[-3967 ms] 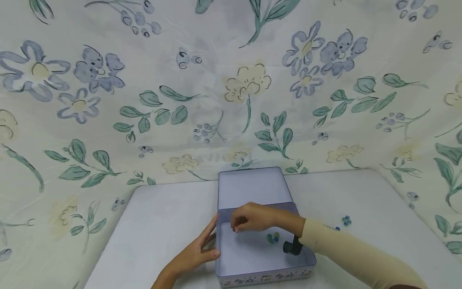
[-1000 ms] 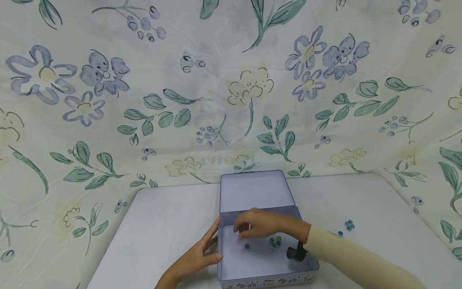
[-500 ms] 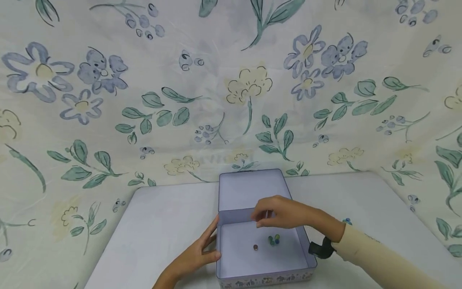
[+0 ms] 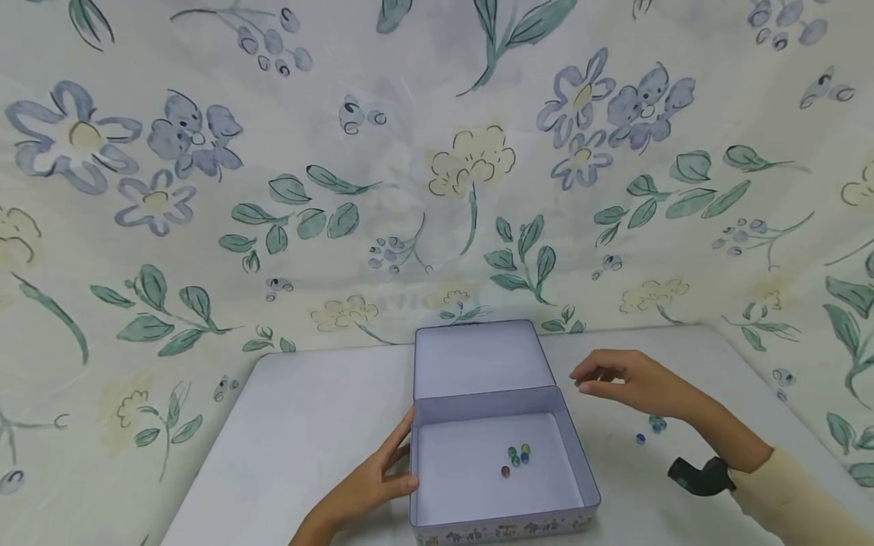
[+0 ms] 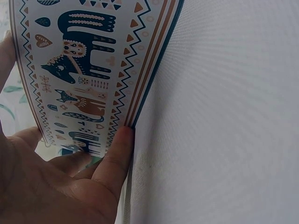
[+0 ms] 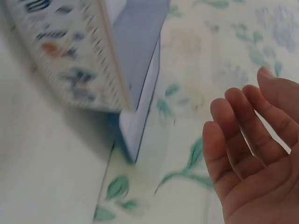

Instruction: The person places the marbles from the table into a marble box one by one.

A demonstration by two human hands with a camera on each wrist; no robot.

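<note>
An open lidded tin box [image 4: 501, 523] stands on the table with a pale lilac inside. On its floor lie several glass marbles [image 4: 515, 461] in green, yellow and blue, and a reddish-brown marble [image 4: 505, 472] a little apart from them. My left hand [image 4: 365, 485] rests with spread fingers against the box's left side, which shows animal print in the left wrist view. My right hand [image 4: 635, 379] is in the air to the right of the box, fingers loosely bent; the right wrist view shows nothing in it.
Beyond the box's right side, a small cluster of blue and green marbles [image 4: 658, 424] sits on the white table [image 4: 321, 409], with a single blue marble [image 4: 640, 438] beside it. The raised lid [image 4: 481, 360] leans back towards the flowered cloth [image 4: 382, 189].
My right hand has let go of the reddish-brown marble inside the box and moved out to the right. That marble has rolled rightward, close to the others. My left hand stays put.
</note>
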